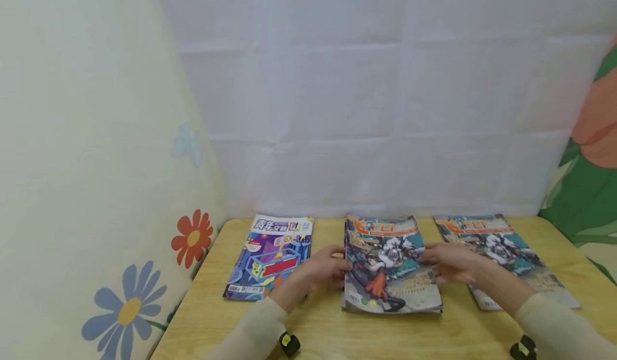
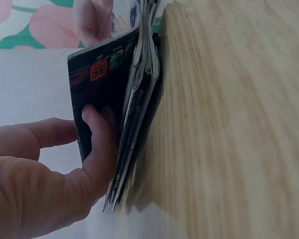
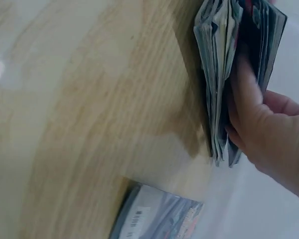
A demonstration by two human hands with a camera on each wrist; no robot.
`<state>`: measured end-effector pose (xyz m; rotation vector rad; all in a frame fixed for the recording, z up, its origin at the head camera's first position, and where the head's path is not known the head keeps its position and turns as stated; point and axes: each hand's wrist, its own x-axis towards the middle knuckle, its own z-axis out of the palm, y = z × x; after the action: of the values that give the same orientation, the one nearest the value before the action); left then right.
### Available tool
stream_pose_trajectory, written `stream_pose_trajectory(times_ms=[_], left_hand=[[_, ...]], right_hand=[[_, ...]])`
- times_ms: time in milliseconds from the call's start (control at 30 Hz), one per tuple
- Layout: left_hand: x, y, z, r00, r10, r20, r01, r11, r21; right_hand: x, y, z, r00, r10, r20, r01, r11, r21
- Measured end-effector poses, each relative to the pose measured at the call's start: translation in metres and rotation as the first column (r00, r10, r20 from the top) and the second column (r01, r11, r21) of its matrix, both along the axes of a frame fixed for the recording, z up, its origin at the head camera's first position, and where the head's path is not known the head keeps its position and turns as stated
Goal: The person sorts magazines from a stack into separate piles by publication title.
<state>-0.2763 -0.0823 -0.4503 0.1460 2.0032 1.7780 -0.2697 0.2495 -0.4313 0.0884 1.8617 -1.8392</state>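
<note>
From your head, the wide view looks forward and down over the tabletop (image 1: 328, 333) to its far edge. Your left wrist's view sits close and low at the middle magazines (image 1: 391, 261), rolled so the tabletop fills its right side; your right wrist's, also close, has it on the left. All three share those magazines.

Right fingers (image 3: 247, 82) partly hidden between magazines (image 3: 215, 74)

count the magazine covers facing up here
3: the left magazine, the middle magazine between the left hand and right hand, and the right magazine, partly covered. Others lie under the middle one, perhaps elsewhere too, number unclear.
</note>
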Motion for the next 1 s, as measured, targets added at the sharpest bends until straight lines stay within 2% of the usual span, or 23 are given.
stream_pose_trajectory(times_ms=[133, 333, 500, 667, 833, 1000], left_hand=[[0.001, 0.001, 0.005, 1.000, 0.001, -0.016, -0.001, 1.000, 0.006], [0.001, 0.002, 0.009, 1.000, -0.012, -0.024, 0.011, 1.000, -0.011], [-0.001, 0.003, 0.011, 1.000, -0.031, -0.003, 0.031, 1.000, -0.006], [-0.005, 0.014, 0.016, 0.999, -0.043, 0.007, 0.043, 0.999, 0.033], [-0.007, 0.032, 0.016, 0.999, -0.053, 0.000, 0.052, 0.997, 0.049], [-0.007, 0.057, 0.012, 0.999, -0.046, 0.019, 0.045, 0.995, 0.085]], right_hand=[[0.000, 0.003, 0.000, 0.999, 0.043, 0.011, -0.042, 0.992, -0.117], [0.002, 0.011, -0.003, 1.000, 0.030, 0.008, -0.028, 0.987, -0.160], [0.005, 0.020, -0.003, 1.000, 0.010, -0.006, -0.011, 0.988, -0.154], [0.007, 0.032, -0.002, 0.999, -0.025, -0.024, 0.021, 0.989, -0.143], [0.009, 0.049, 0.000, 0.999, -0.023, -0.025, 0.020, 0.990, -0.138], [0.013, 0.068, -0.003, 0.997, -0.067, -0.027, 0.064, 0.995, -0.080]])
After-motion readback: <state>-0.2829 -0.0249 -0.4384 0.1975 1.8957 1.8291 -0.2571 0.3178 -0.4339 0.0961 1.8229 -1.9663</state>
